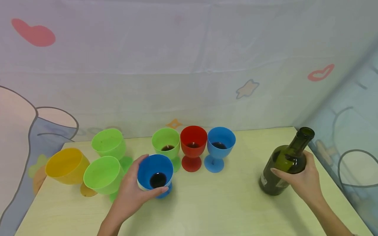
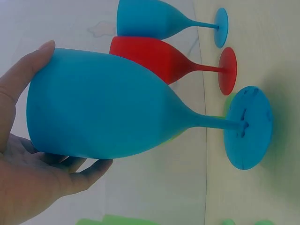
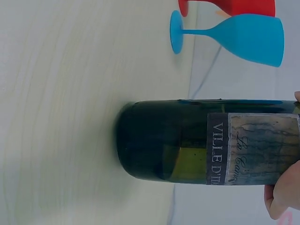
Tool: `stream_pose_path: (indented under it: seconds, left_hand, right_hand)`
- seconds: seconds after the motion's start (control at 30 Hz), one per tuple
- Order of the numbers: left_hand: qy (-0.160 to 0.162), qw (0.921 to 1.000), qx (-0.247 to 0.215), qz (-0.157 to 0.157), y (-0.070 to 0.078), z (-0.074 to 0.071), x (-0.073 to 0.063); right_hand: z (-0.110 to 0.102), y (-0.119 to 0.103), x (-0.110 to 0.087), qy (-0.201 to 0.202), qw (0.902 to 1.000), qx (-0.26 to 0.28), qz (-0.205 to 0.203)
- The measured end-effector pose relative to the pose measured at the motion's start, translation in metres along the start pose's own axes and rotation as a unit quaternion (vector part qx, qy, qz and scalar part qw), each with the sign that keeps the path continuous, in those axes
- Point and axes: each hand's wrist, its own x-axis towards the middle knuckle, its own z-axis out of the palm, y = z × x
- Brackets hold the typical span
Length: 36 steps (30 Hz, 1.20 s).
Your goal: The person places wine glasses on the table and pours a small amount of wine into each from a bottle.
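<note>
while the left hand (image 1: 131,193) holds a near blue goblet (image 1: 155,162) left of the table's (image 1: 236,203) middle, the right hand (image 1: 305,183) grips a dark green bottle (image 1: 284,160) by the right edge.

left: thumb and fingers spread wide, curled round the bowl near the rim. stem's thin, so a bowl hold is probably steadier; dark liquid (image 1: 157,180) sits in the bottom, good reason for rim up.

right: thumb and fingers wrapped round the bottle's body below the shoulder, neck up. likely for balance, mouth left free of the hand. can't tell if either base touches the table.

toward the far edge, side by side: row green goblet (image 1: 166,155), red goblet (image 1: 193,152), far blue goblet (image 1: 221,152). each has a little dark liquid, so probably grouped on purpose.

toward the far left corner: yellow goblet (image 1: 66,167) by the left edge, rear green goblet (image 1: 109,144), front green goblet (image 1: 103,178). no dark pool visible in those, presumably why they stand apart from the row.
</note>
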Motion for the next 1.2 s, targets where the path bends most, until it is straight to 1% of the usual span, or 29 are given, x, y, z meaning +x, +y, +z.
stream_pose_path:
  seconds: [0.2,0.4,0.5,0.67,0.9,1.2]
  left_hand:
    - [0.007,0.9995,0.024,-0.016,-0.001,-0.009,0.002]
    - [0.015,0.9990,0.038,-0.015,-0.004,-0.014,0.005]
    - [0.019,0.9991,0.037,-0.013,-0.005,-0.015,0.007]
    - [0.028,0.9989,0.033,-0.016,-0.004,-0.018,0.010]
    - [0.032,0.9985,0.030,-0.033,-0.003,-0.022,0.016]
    - [0.038,0.9975,0.028,-0.053,-0.002,-0.024,0.022]
  right_hand:
    - [-0.004,0.007,0.003,0.000,0.9999,0.013,0.011]
    - [-0.008,0.013,0.003,0.001,0.9994,0.022,0.027]
    - [-0.009,0.015,0.003,-0.001,0.9991,0.024,0.035]
    - [-0.011,0.016,0.002,-0.007,0.9990,0.024,0.037]
    - [-0.012,0.017,0.001,-0.010,0.9988,0.016,0.045]
    - [-0.014,0.019,-0.001,-0.011,0.9988,0.010,0.047]
